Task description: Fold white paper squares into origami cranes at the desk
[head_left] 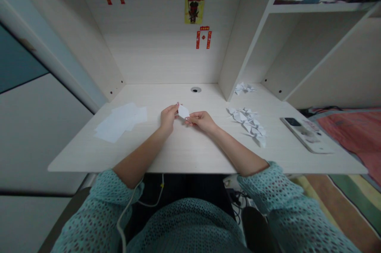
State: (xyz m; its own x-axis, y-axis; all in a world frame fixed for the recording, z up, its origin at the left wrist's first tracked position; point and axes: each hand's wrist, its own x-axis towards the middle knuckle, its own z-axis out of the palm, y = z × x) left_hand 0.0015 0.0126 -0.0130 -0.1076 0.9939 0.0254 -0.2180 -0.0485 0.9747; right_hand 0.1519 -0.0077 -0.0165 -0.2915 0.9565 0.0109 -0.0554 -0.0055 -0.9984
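Note:
Between my two hands, above the middle of the desk, is a small piece of folded white paper (183, 112). My left hand (169, 117) pinches its left edge, thumb uppermost. The lower right corner is gripped by the fingers of my right hand (201, 120). Flat white paper sheets (122, 121) lie spread in an overlapping pile to the left. Off to the right rests a cluster of folded paper pieces (248, 123), with a smaller group of folded papers (244, 88) behind it near the divider.
The white desk (184, 154) has a cable hole (195, 90) at the back. A phone or flat case (308, 135) lies at the right. An upright divider (247, 43) rises behind the folded pieces. A white cable (120, 221) hangs by my left sleeve.

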